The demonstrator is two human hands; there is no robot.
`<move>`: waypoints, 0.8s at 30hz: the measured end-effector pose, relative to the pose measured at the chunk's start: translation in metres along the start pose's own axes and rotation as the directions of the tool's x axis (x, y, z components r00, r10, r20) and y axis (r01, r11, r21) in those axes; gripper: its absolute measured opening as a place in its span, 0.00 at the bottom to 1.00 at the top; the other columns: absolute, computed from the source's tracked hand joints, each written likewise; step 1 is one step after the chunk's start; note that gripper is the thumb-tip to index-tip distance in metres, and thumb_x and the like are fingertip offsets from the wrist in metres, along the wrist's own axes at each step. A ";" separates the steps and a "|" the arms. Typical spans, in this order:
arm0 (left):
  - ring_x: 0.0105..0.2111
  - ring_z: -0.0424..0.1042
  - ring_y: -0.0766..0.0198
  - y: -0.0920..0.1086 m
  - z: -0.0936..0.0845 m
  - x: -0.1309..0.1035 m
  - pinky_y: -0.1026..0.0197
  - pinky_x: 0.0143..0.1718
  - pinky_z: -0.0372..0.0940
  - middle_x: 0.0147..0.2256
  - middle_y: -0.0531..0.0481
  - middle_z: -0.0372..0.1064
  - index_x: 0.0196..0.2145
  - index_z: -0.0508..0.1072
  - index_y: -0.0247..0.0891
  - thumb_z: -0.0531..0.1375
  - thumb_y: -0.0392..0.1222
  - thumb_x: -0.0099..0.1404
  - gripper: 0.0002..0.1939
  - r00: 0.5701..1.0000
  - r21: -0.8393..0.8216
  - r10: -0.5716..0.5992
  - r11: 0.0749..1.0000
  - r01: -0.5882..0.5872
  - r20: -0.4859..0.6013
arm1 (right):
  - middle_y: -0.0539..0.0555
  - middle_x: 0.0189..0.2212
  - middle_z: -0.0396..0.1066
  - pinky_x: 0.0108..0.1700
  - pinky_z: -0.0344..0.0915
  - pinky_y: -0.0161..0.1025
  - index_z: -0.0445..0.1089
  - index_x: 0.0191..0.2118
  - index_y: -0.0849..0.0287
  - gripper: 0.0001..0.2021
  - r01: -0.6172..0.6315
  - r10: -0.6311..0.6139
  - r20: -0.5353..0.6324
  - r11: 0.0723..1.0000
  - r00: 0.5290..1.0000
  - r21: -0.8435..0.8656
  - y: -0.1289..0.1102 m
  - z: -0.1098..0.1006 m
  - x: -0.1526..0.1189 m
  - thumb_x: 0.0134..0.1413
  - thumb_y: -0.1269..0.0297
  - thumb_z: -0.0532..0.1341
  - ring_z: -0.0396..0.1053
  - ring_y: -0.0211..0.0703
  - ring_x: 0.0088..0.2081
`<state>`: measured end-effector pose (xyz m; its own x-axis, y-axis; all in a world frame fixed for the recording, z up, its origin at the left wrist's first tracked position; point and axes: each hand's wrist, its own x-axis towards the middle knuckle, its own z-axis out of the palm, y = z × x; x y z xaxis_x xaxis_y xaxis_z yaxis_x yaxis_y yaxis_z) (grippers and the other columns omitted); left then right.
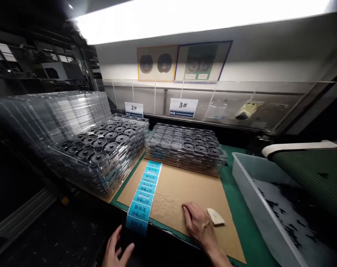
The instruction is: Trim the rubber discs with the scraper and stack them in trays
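Note:
My left hand [117, 250] is held in front of the table edge, thumb and fingers apart, holding nothing. Just beyond it, a strip of blue labels [143, 198] with printed characters hangs over the edge. My right hand [198, 222] rests on the brown cardboard sheet [182, 185], its fingers curled under; whatever they may hold is hidden. Close against the right side of that hand lies a cream wedge-shaped piece [215, 217]. Behind the cardboard stand stacked clear plastic trays [185, 155], the top one partly filled with round black parts [201, 148].
At left, more stacked trays [113, 178] carry black round parts beside upright clear lids [82, 111]. A white bin [257, 207] with small black pieces stands at right, near a green conveyor belt [313, 174]. Signs [183, 107] hang behind.

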<state>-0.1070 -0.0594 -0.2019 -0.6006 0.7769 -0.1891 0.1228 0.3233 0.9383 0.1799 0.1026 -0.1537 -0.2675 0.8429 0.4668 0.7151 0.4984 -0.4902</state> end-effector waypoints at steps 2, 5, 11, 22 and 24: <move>0.63 0.67 0.33 0.018 0.008 0.017 0.41 0.58 0.68 0.58 0.32 0.72 0.53 0.73 0.39 0.68 0.72 0.47 0.44 0.999 -0.002 0.039 0.999 -0.039 -0.007 | 0.55 0.32 0.77 0.40 0.65 0.41 0.77 0.38 0.54 0.17 -0.009 0.009 0.002 1.000 1.000 -0.001 -0.003 -0.003 -0.001 0.71 0.60 0.51 0.77 0.48 0.36; 0.40 0.78 0.39 0.048 0.015 0.030 0.48 0.44 0.71 0.28 0.47 0.76 0.27 0.76 0.40 0.71 0.71 0.43 0.30 0.990 0.009 -0.012 1.000 0.011 0.138 | 0.56 0.32 0.77 0.42 0.63 0.40 0.77 0.37 0.56 0.17 -0.041 0.041 0.021 0.999 0.999 0.016 -0.004 -0.007 0.000 0.71 0.62 0.51 0.75 0.48 0.37; 0.30 0.76 0.55 0.076 0.007 0.007 0.54 0.40 0.73 0.25 0.50 0.73 0.28 0.76 0.36 0.74 0.66 0.47 0.29 0.936 -0.181 -0.148 0.960 0.214 0.320 | 0.61 0.38 0.77 0.51 0.64 0.43 0.78 0.42 0.58 0.17 -0.211 0.196 0.102 0.964 0.975 0.159 -0.006 -0.008 -0.008 0.70 0.57 0.53 0.73 0.51 0.44; 0.28 0.78 0.57 0.099 0.009 -0.013 0.54 0.39 0.76 0.25 0.44 0.78 0.30 0.80 0.32 0.76 0.59 0.47 0.26 0.905 -0.353 -0.247 0.859 0.370 0.348 | 0.58 0.37 0.81 0.31 0.73 0.39 0.77 0.51 0.57 0.26 -0.660 0.328 0.576 0.449 0.749 0.603 -0.119 0.008 -0.067 0.65 0.39 0.58 0.80 0.48 0.35; 0.28 0.79 0.55 0.100 0.012 -0.013 0.53 0.38 0.76 0.26 0.42 0.79 0.33 0.81 0.30 0.75 0.60 0.46 0.28 0.898 -0.338 -0.244 0.864 0.373 0.366 | 0.60 0.42 0.81 0.30 0.73 0.37 0.75 0.52 0.59 0.32 -0.720 0.326 0.643 0.290 0.693 0.630 -0.126 0.017 -0.062 0.61 0.34 0.59 0.82 0.49 0.38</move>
<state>-0.0772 -0.0306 -0.1088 -0.2801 0.8164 -0.5050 -0.3849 0.3864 0.8382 0.0947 -0.0088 -0.1333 -0.3669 0.8773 -0.3094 -0.0072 -0.3353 -0.9421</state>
